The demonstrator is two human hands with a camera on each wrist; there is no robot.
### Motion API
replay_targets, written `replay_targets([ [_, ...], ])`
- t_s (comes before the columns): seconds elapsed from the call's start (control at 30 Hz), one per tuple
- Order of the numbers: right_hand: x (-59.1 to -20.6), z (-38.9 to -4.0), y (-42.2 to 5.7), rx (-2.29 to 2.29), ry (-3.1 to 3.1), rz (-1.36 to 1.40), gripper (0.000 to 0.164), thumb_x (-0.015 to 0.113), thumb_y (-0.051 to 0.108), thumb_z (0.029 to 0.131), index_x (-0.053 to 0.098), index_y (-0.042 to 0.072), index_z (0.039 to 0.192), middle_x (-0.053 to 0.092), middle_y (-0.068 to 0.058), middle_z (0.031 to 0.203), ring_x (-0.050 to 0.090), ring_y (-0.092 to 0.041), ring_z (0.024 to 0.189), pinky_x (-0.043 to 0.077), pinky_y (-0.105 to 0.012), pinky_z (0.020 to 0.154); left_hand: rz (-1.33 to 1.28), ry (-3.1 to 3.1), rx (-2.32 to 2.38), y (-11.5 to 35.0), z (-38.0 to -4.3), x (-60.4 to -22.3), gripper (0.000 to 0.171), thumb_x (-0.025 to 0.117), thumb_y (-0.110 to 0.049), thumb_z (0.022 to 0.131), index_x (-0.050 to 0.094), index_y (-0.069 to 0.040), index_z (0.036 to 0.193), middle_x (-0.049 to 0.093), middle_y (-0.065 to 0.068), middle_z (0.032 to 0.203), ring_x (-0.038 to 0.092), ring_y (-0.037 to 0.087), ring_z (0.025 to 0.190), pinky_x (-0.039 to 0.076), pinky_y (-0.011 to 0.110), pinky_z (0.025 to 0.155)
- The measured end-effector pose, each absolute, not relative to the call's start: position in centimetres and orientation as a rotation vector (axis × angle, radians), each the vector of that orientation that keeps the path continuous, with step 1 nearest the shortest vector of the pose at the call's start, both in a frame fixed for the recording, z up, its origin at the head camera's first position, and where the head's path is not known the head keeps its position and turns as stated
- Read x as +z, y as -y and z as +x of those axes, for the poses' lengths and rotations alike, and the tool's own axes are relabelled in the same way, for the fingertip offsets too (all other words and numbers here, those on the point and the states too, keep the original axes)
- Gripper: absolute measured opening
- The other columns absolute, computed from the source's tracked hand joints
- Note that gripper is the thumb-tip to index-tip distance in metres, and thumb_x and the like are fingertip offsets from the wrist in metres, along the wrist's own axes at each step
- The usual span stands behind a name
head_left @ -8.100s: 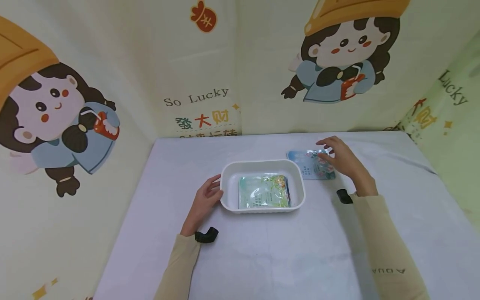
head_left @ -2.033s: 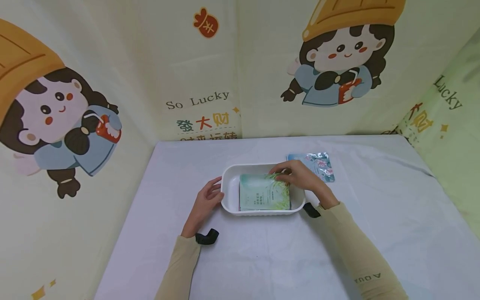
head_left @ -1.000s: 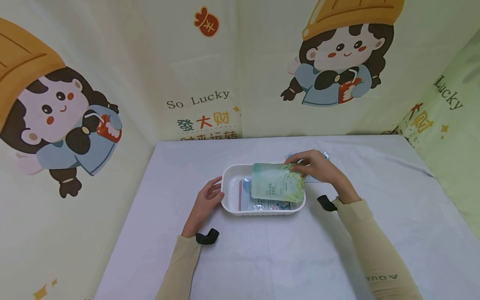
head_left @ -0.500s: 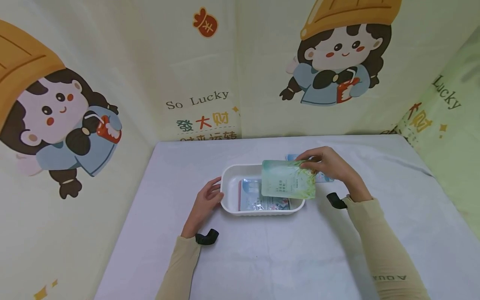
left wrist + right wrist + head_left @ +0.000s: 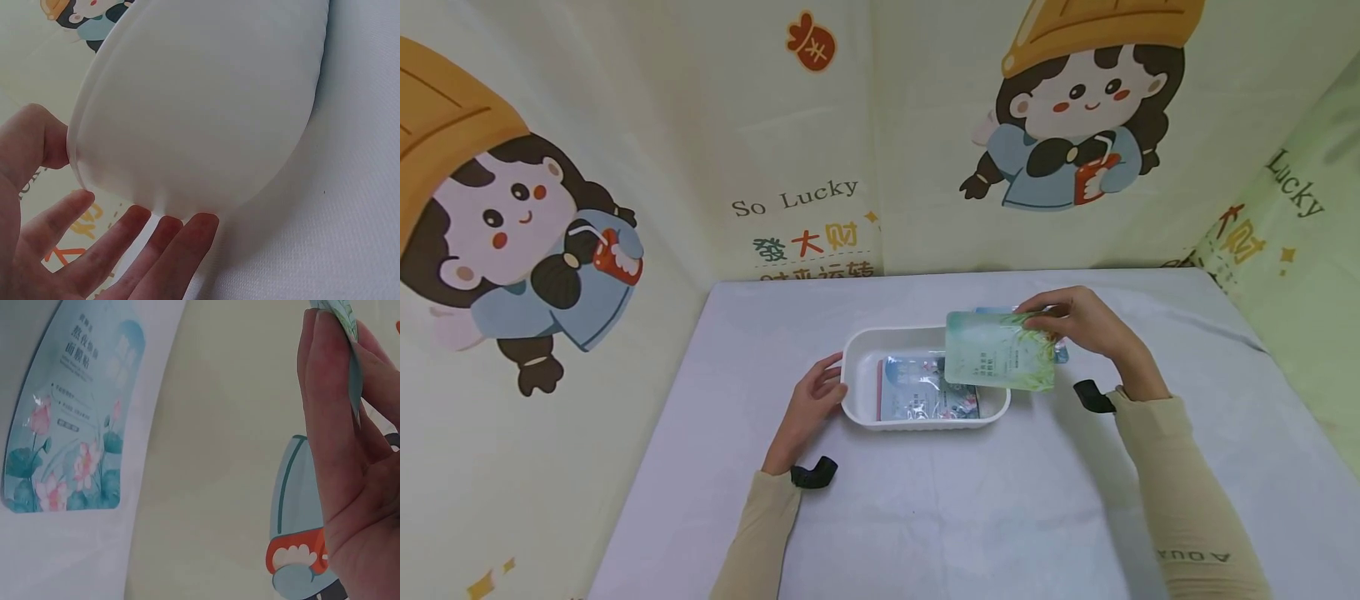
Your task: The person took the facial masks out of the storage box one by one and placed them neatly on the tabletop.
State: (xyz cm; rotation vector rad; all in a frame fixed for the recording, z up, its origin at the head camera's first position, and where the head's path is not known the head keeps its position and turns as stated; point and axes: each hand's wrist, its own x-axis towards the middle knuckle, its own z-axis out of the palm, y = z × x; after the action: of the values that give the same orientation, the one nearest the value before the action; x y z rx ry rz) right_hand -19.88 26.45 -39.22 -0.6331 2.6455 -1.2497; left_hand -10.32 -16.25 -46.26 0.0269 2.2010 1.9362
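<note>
In the head view, my right hand (image 5: 1086, 321) pinches a green sheet mask packet (image 5: 992, 350) by its upper right corner. The packet hangs above the right end of a white tray (image 5: 859, 358) and partly covers it. Only the packet's edge (image 5: 355, 381) shows between thumb and fingers in the right wrist view. Inside the tray lies a blue sheet mask packet (image 5: 913, 392) with a pink edge under it. Spread fingertips of my left hand (image 5: 812, 390) touch the tray's left end. In the left wrist view, the thumb (image 5: 47, 137) meets the rim and the fingers rest against the outer wall.
Another blue sheet mask packet (image 5: 75, 419), printed with pink lotus flowers, lies on the white-covered table (image 5: 925, 517); in the head view it is mostly hidden behind the green one. A cartoon-printed cloth (image 5: 925, 125) hangs behind and beside the table.
My right hand has lifted the green sheet mask packet from the tray and carried it right, uncovering the blue packet beneath. My left hand and the tray stay in place.
</note>
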Motion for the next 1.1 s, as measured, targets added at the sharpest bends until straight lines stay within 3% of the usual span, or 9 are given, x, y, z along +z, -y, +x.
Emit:
replay_targets([
  [0.53,-38.4,-19.8,-28.7,-1.218,-2.728,-0.612,0.023,0.073,0.010,0.089,0.074,0.003,0.112,0.071,-0.019,0.108,0.066,-0.010,0.076,0.055,-0.027,0.057,0.007,-2.199,1.946,17.0,-11.6,-49.0,0.054,0.063,-0.018,0.098,0.044,-0.025,0.148,0.053,0.011,0.144,0.056,0.028,0.128,0.054,0.039,0.094],
  [1.1,-36.7,-19.7,-31.9,-1.157,-2.818,-0.410,0.022,0.073,0.012,0.090,0.074,0.004,0.110,0.072,-0.005,0.100,0.065,-0.010,0.071,0.055,-0.027,0.059,0.015,-2.241,1.959,17.2,-12.0,-49.0,0.051,0.064,-0.016,0.097,0.049,-0.029,0.143,0.057,0.009,0.139,0.060,0.026,0.123,0.055,0.038,0.091],
])
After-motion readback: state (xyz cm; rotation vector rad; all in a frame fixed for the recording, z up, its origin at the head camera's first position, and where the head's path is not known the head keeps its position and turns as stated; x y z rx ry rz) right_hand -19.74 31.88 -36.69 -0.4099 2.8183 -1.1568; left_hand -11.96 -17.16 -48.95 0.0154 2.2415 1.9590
